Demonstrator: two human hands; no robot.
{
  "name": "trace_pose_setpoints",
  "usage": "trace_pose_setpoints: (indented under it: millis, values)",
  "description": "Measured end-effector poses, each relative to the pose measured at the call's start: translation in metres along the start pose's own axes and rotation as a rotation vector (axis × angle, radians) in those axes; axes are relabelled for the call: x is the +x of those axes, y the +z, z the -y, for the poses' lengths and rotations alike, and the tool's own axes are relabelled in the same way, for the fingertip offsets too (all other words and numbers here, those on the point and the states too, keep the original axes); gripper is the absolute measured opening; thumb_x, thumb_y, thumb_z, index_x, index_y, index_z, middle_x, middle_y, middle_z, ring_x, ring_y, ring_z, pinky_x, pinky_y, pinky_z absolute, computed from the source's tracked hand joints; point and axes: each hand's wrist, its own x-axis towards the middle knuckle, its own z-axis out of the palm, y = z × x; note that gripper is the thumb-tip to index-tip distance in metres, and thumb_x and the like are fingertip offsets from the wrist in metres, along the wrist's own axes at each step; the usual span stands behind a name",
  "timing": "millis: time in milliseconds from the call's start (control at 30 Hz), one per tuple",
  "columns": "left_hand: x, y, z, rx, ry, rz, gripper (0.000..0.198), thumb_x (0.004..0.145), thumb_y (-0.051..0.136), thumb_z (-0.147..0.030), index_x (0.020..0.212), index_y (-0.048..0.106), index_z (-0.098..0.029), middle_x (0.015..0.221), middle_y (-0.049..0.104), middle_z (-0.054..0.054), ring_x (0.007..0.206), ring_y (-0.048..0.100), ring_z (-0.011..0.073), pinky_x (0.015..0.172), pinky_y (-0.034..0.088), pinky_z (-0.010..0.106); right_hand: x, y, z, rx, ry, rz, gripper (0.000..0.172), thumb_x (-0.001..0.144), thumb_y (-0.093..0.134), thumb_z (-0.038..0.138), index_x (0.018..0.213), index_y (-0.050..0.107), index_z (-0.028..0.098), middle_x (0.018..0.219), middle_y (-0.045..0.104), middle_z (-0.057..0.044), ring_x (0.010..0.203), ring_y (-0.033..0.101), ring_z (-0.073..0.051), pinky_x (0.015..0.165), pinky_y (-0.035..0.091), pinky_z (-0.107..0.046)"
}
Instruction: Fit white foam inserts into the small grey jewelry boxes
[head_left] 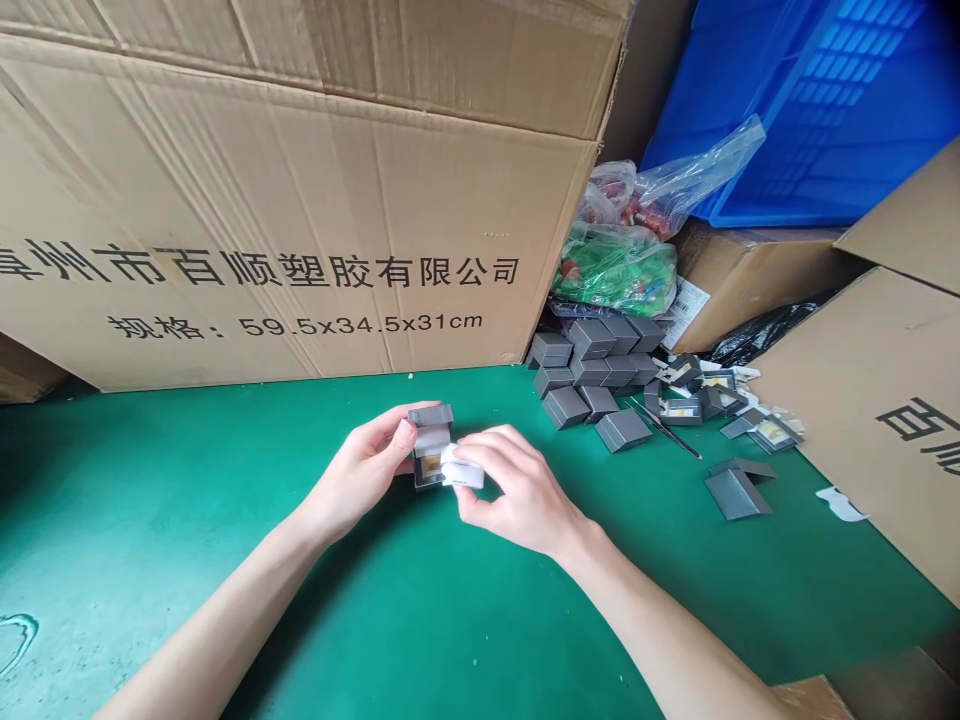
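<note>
My left hand point(364, 475) grips a small grey box point(430, 445) from its left side, thumb against the open lid; a yellowish insert shows inside. My right hand point(510, 490) is closed on a small white piece point(461, 470), pressing it against the box's right side. Both hands hover just above the green table point(225, 520), near its middle.
A large printed cardboard carton point(300, 200) stands behind the hands. To the right lie a pile of grey boxes point(592, 375), open boxes and white inserts point(720, 395), a thin dark tool point(667, 425), bags of coloured items point(622, 265), a blue crate point(825, 100) and another carton point(885, 400).
</note>
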Motion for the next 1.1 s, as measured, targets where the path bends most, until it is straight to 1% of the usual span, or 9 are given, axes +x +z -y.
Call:
trace_pose_setpoints:
  millis: [200, 300, 367, 500, 633, 767, 867, 933, 1100]
  values:
    - [0.0018, 0.0035, -0.0004, -0.252, -0.094, -0.072, 0.056, 0.092, 0.061, -0.062, 0.128, 0.071, -0.021, 0.119, 0.075, 0.012, 0.111, 0.070, 0.0302, 0.080, 0.062, 0.035, 0.0034, -0.0014, 0.0039, 0.014, 0.036, -0.214, 0.032, 0.084, 0.067, 0.014, 0.114, 0.063, 0.023, 0.108, 0.074, -0.007, 0.098, 0.068, -0.021, 0.084, 0.060, -0.037]
    - [0.0030, 0.0029, -0.0002, -0.275, -0.166, -0.115, 0.060, 0.087, 0.064, -0.066, 0.123, 0.073, -0.018, 0.111, 0.077, 0.013, 0.104, 0.072, 0.0304, 0.072, 0.062, 0.032, 0.0038, -0.0033, 0.0023, -0.016, 0.061, -0.249, 0.029, 0.085, 0.067, 0.015, 0.112, 0.064, 0.023, 0.106, 0.075, -0.007, 0.095, 0.068, -0.021, 0.081, 0.060, -0.037]
    - [0.0034, 0.0015, 0.0006, -0.255, -0.173, -0.119, 0.061, 0.087, 0.065, -0.066, 0.123, 0.073, -0.018, 0.112, 0.077, 0.013, 0.104, 0.072, 0.0304, 0.072, 0.061, 0.032, 0.0038, -0.0041, 0.0016, -0.024, 0.073, -0.249, 0.027, 0.085, 0.067, 0.016, 0.111, 0.065, 0.023, 0.105, 0.075, -0.007, 0.095, 0.069, -0.021, 0.081, 0.060, -0.037]
    - [0.0027, 0.0009, 0.0001, -0.223, -0.101, -0.087, 0.057, 0.088, 0.068, -0.060, 0.130, 0.068, -0.022, 0.125, 0.074, 0.012, 0.115, 0.069, 0.0297, 0.088, 0.060, 0.035, 0.0032, -0.0039, 0.0026, -0.011, 0.098, -0.241, 0.025, 0.086, 0.066, 0.017, 0.110, 0.065, 0.023, 0.105, 0.075, -0.007, 0.095, 0.069, -0.021, 0.081, 0.060, -0.037]
    - [0.0022, 0.0031, -0.0020, -0.202, -0.089, -0.064, 0.056, 0.084, 0.078, -0.046, 0.135, 0.064, -0.027, 0.134, 0.071, 0.010, 0.124, 0.066, 0.0298, 0.102, 0.055, 0.040, 0.0017, -0.0025, 0.0022, 0.013, 0.124, -0.189, 0.025, 0.087, 0.066, 0.017, 0.111, 0.066, 0.023, 0.107, 0.075, -0.007, 0.096, 0.068, -0.021, 0.083, 0.059, -0.037]
    - [0.0032, 0.0031, 0.0007, -0.226, -0.069, -0.030, 0.054, 0.085, 0.079, -0.042, 0.134, 0.065, -0.024, 0.133, 0.071, 0.013, 0.124, 0.066, 0.0315, 0.109, 0.050, 0.046, 0.0002, -0.0025, -0.0009, 0.016, 0.136, -0.119, 0.025, 0.088, 0.064, 0.019, 0.113, 0.066, 0.023, 0.108, 0.074, -0.008, 0.095, 0.067, -0.021, 0.082, 0.059, -0.038]
    - [0.0039, 0.0034, 0.0028, -0.294, -0.090, 0.012, 0.059, 0.085, 0.079, -0.041, 0.138, 0.063, -0.021, 0.129, 0.073, 0.015, 0.121, 0.068, 0.0308, 0.110, 0.050, 0.046, 0.0000, -0.0037, -0.0021, 0.014, 0.142, -0.103, 0.023, 0.089, 0.064, 0.020, 0.111, 0.066, 0.023, 0.107, 0.074, -0.007, 0.096, 0.067, -0.021, 0.083, 0.058, -0.038]
    - [0.0040, 0.0048, 0.0033, -0.337, -0.123, -0.008, 0.060, 0.083, 0.081, -0.041, 0.136, 0.063, -0.021, 0.123, 0.075, 0.013, 0.115, 0.071, 0.0280, 0.106, 0.053, 0.043, 0.0003, -0.0044, -0.0017, 0.013, 0.142, -0.101, 0.021, 0.089, 0.064, 0.021, 0.110, 0.066, 0.023, 0.106, 0.074, -0.007, 0.095, 0.067, -0.021, 0.083, 0.058, -0.037]
    - [0.0021, 0.0098, 0.0021, -0.365, -0.200, 0.017, 0.044, 0.085, 0.076, -0.051, 0.117, 0.070, -0.021, 0.108, 0.077, 0.008, 0.097, 0.072, 0.0196, 0.090, 0.061, 0.035, 0.0001, -0.0031, 0.0005, 0.021, 0.133, -0.095, 0.021, 0.089, 0.065, 0.020, 0.110, 0.066, 0.022, 0.105, 0.075, -0.007, 0.094, 0.067, -0.021, 0.083, 0.058, -0.038]
